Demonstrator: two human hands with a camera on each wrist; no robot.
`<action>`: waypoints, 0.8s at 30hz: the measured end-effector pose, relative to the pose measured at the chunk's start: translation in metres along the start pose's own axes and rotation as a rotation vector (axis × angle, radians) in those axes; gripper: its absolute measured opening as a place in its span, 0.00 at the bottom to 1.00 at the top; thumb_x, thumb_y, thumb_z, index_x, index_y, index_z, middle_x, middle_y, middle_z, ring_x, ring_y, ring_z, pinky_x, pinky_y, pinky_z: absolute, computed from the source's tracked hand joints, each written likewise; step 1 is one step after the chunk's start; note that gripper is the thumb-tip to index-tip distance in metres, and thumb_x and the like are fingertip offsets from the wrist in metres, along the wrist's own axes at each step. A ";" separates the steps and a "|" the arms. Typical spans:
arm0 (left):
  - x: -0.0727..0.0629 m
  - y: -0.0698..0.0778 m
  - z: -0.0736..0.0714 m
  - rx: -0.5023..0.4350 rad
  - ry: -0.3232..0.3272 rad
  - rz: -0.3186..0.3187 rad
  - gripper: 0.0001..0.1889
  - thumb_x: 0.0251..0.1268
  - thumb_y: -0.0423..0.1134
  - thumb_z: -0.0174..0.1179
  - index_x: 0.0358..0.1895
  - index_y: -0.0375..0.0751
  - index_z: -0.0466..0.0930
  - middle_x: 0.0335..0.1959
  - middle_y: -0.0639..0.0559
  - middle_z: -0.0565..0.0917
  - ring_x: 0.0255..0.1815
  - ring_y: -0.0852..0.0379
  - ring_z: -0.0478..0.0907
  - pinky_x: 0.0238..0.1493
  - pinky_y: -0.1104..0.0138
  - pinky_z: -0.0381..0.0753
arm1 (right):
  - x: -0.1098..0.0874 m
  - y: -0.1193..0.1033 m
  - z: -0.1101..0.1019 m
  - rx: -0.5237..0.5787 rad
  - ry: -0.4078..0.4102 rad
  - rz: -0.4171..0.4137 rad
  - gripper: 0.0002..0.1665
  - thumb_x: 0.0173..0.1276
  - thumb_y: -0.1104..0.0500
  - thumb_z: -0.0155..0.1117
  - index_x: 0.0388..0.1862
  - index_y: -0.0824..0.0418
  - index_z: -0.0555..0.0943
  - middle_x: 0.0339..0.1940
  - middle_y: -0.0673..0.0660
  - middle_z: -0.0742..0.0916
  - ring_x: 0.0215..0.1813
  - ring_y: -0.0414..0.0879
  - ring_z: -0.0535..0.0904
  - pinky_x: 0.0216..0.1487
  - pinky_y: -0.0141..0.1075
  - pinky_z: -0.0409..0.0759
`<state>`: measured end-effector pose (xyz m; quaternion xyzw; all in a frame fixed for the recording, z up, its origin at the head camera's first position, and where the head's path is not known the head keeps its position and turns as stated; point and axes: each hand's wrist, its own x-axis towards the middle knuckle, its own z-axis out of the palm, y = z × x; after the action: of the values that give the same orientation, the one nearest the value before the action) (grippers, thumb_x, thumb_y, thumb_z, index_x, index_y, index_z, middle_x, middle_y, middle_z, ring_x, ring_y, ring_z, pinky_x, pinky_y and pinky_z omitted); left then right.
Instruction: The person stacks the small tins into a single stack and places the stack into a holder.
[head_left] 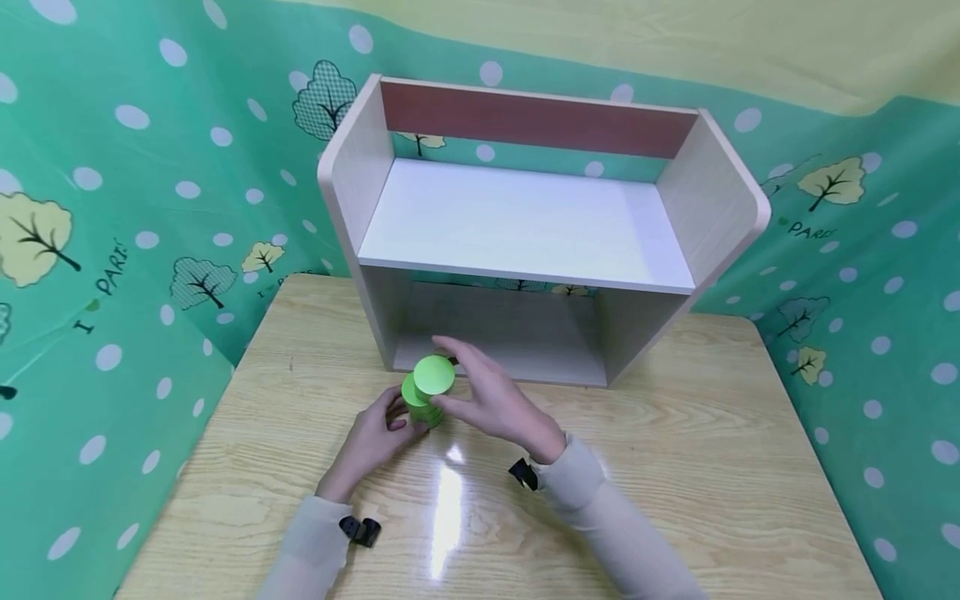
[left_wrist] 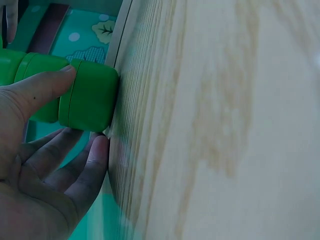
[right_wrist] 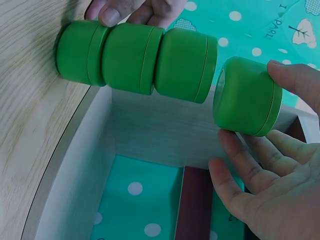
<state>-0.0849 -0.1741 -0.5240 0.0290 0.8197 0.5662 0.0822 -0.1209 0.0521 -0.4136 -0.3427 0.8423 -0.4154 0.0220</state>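
Three round green lidded jars stand in a stack on the table; in the right wrist view I see the bottom jar [right_wrist: 77, 52], the middle jar [right_wrist: 129, 57] and the top jar [right_wrist: 184, 65]. My left hand [head_left: 375, 433] holds the lower part of the stack, its thumb [left_wrist: 47, 87] on one side and the fingers round the other. A fourth green jar [right_wrist: 247, 95] is pinched between the thumb and fingers of my right hand [head_left: 498, 400]. That jar is just above the stack, slightly tilted, with a small gap beneath it.
A two-level shelf unit [head_left: 525, 221] stands on the table right behind the stack, with a reddish-brown back strip [head_left: 536, 117]. The wooden table [head_left: 675, 467] stretches to both sides. Green patterned cloth [head_left: 135, 250] hangs round the back and sides.
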 end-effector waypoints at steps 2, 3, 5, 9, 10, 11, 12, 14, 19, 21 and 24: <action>0.000 0.000 0.000 0.000 -0.001 -0.003 0.36 0.60 0.38 0.72 0.71 0.40 0.67 0.65 0.42 0.76 0.63 0.47 0.76 0.60 0.61 0.81 | 0.002 0.000 0.002 0.000 -0.004 -0.012 0.47 0.65 0.58 0.74 0.78 0.58 0.60 0.71 0.53 0.73 0.68 0.44 0.71 0.66 0.38 0.75; 0.000 0.000 0.000 0.001 -0.002 -0.005 0.36 0.60 0.38 0.72 0.71 0.40 0.67 0.65 0.42 0.76 0.63 0.47 0.76 0.60 0.61 0.81 | 0.003 0.000 0.002 0.000 -0.005 -0.019 0.47 0.65 0.58 0.74 0.78 0.59 0.60 0.71 0.53 0.73 0.68 0.44 0.71 0.66 0.38 0.76; 0.000 0.000 0.000 0.001 -0.003 -0.007 0.36 0.61 0.38 0.72 0.71 0.40 0.67 0.65 0.42 0.76 0.63 0.47 0.76 0.60 0.61 0.81 | 0.005 0.001 0.004 0.002 -0.007 -0.033 0.47 0.65 0.58 0.74 0.78 0.59 0.60 0.71 0.54 0.73 0.67 0.43 0.71 0.65 0.39 0.77; 0.001 0.000 -0.001 -0.001 -0.008 -0.008 0.37 0.61 0.38 0.72 0.72 0.39 0.65 0.65 0.42 0.76 0.63 0.47 0.75 0.60 0.61 0.81 | 0.008 0.001 0.007 0.004 -0.010 -0.052 0.47 0.65 0.58 0.74 0.78 0.58 0.60 0.71 0.57 0.74 0.67 0.44 0.71 0.65 0.40 0.77; 0.001 0.000 0.000 -0.002 -0.008 -0.010 0.37 0.61 0.38 0.72 0.72 0.39 0.65 0.65 0.42 0.76 0.63 0.47 0.75 0.60 0.61 0.80 | 0.008 0.001 0.007 0.002 -0.011 -0.053 0.47 0.65 0.58 0.74 0.78 0.58 0.59 0.71 0.57 0.73 0.68 0.44 0.71 0.65 0.40 0.77; 0.001 0.000 0.000 -0.003 -0.008 -0.013 0.37 0.61 0.38 0.72 0.72 0.39 0.65 0.65 0.42 0.76 0.63 0.47 0.76 0.60 0.61 0.80 | 0.009 0.001 0.007 0.002 -0.013 -0.053 0.47 0.66 0.58 0.73 0.78 0.58 0.59 0.71 0.58 0.73 0.68 0.45 0.71 0.65 0.40 0.76; 0.001 0.000 0.000 -0.002 -0.008 -0.016 0.37 0.61 0.38 0.72 0.72 0.38 0.65 0.65 0.42 0.76 0.63 0.47 0.75 0.60 0.61 0.80 | 0.009 0.001 0.008 -0.001 -0.014 -0.052 0.47 0.65 0.58 0.73 0.78 0.58 0.59 0.71 0.57 0.73 0.68 0.45 0.71 0.65 0.39 0.76; 0.001 0.000 0.000 0.001 -0.007 -0.022 0.38 0.61 0.38 0.72 0.73 0.38 0.64 0.64 0.41 0.77 0.63 0.47 0.76 0.60 0.61 0.80 | 0.010 0.000 0.008 -0.001 -0.017 -0.047 0.47 0.66 0.58 0.73 0.78 0.58 0.59 0.72 0.57 0.73 0.68 0.45 0.71 0.65 0.39 0.77; 0.002 0.001 0.000 0.009 0.003 -0.038 0.37 0.60 0.38 0.72 0.72 0.39 0.65 0.63 0.42 0.77 0.63 0.48 0.76 0.60 0.61 0.80 | 0.011 0.000 0.009 0.002 -0.025 -0.043 0.48 0.66 0.57 0.73 0.78 0.58 0.59 0.71 0.55 0.73 0.67 0.45 0.72 0.63 0.41 0.79; 0.002 0.000 0.001 0.010 0.005 -0.038 0.37 0.60 0.38 0.72 0.72 0.39 0.66 0.63 0.41 0.78 0.62 0.47 0.76 0.60 0.61 0.80 | 0.012 -0.001 0.010 0.000 -0.027 -0.041 0.48 0.66 0.57 0.73 0.79 0.57 0.59 0.71 0.55 0.74 0.66 0.45 0.72 0.64 0.40 0.78; 0.002 0.000 0.001 0.011 0.005 -0.042 0.37 0.60 0.38 0.72 0.71 0.38 0.66 0.63 0.41 0.78 0.62 0.46 0.77 0.60 0.61 0.80 | 0.012 -0.001 0.011 -0.002 -0.031 -0.037 0.48 0.66 0.57 0.73 0.79 0.57 0.59 0.71 0.56 0.74 0.67 0.45 0.72 0.64 0.39 0.77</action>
<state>-0.0866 -0.1728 -0.5249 0.0109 0.8233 0.5600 0.0918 -0.1265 0.0370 -0.4170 -0.3644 0.8359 -0.4096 0.0269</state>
